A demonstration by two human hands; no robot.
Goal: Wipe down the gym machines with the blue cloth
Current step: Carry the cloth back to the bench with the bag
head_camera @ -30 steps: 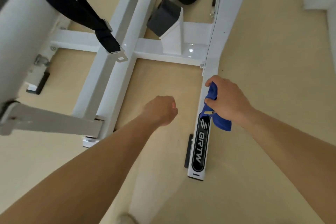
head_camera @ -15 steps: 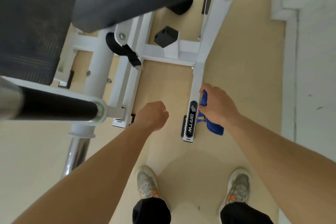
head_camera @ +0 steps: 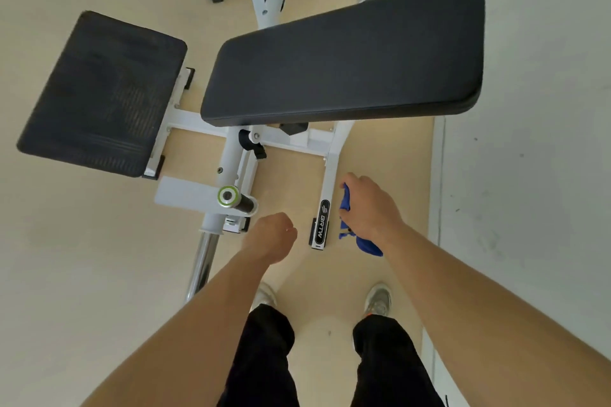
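Head view, right grip (head_camera: 370,211) clutching blue cloth (head_camera: 366,246) just beside white rail (head_camera: 330,180), left grip (head_camera: 269,236) curled, empty.

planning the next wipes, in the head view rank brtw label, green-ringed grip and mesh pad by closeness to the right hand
1. BRTW label, just left of the right hand.
2. Green-ringed grip, further left.
3. Mesh pad, far upper left.

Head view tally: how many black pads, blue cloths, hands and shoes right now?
Black pads: 2, long pad, textured pad
Blue cloth: 1
Hands: 2, left hand, right hand
Shoes: 2, left shoe, right shoe
Total: 7
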